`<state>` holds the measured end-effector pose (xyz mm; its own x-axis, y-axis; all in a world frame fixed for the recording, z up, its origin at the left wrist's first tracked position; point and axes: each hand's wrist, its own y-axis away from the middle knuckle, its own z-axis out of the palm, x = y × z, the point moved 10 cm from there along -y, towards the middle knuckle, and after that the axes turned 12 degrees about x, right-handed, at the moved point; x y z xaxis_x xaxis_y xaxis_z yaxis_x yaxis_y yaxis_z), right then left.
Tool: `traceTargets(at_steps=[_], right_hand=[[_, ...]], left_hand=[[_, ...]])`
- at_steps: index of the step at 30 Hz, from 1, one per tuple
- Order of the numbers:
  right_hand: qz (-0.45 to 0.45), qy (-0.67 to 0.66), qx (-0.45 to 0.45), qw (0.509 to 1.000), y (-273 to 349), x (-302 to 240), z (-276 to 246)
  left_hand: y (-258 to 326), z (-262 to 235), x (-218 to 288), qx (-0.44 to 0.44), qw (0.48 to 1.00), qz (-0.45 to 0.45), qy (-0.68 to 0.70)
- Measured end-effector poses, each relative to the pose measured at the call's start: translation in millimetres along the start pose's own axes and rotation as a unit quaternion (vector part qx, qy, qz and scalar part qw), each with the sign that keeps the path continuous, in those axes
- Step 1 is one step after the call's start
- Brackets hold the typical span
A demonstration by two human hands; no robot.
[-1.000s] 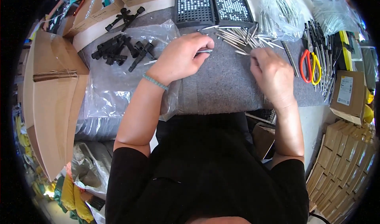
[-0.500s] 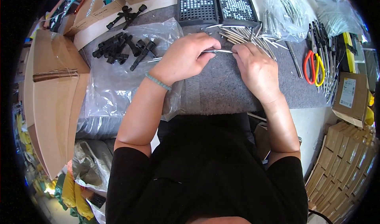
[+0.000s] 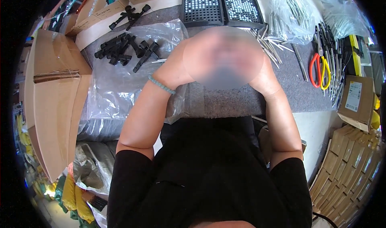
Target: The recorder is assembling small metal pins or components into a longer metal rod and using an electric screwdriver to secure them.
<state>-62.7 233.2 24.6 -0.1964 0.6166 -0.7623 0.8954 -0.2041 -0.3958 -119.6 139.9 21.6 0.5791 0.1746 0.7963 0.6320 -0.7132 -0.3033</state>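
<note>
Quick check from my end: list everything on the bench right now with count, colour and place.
Grid trays: two, black, top centre.
Metal rods: a loose pile, silver, right of the hands.
Black handle parts: a heap, on clear plastic sheet, upper left.
Scissors: one pair, orange and yellow handles, right.
Cardboard boxes: several, brown, left; more stacked lower right.
Felt mat: one, grey, centre.
Left hand and right hand: together at centre, blurred; grip unclear.

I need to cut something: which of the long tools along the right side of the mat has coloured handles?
The scissors, lying among the dark, slim tools: one handle loop is orange-red, the other yellow.
</note>
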Motion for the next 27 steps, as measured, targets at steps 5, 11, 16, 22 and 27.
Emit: traceTargets(at_steps=[5,11,16,22,27], right_hand=[[-0.031,0.026,0.015,0.999,-1.4,-4.4,-0.3],[-0.045,0.040,0.027,0.998,0.7,-4.8,-2.1],[-0.061,0.035,0.034,0.997,-0.6,-8.1,-2.2],[-0.066,0.039,0.043,0.996,0.7,-6.2,-4.0],[-0.057,0.042,0.036,0.997,0.6,-5.2,-2.5]], left_hand=[[0.5,-4.3,2.2,0.017,1.000,0.013,0.001],[0.4,-3.2,3.8,0.013,1.000,0.018,-0.010],[1.2,-2.8,-2.9,0.008,1.000,0.000,0.027],[-1.1,-2.6,-0.1,0.012,1.000,0.004,0.008],[-1.7,-5.2,6.9,0.022,0.999,0.046,-0.010]])
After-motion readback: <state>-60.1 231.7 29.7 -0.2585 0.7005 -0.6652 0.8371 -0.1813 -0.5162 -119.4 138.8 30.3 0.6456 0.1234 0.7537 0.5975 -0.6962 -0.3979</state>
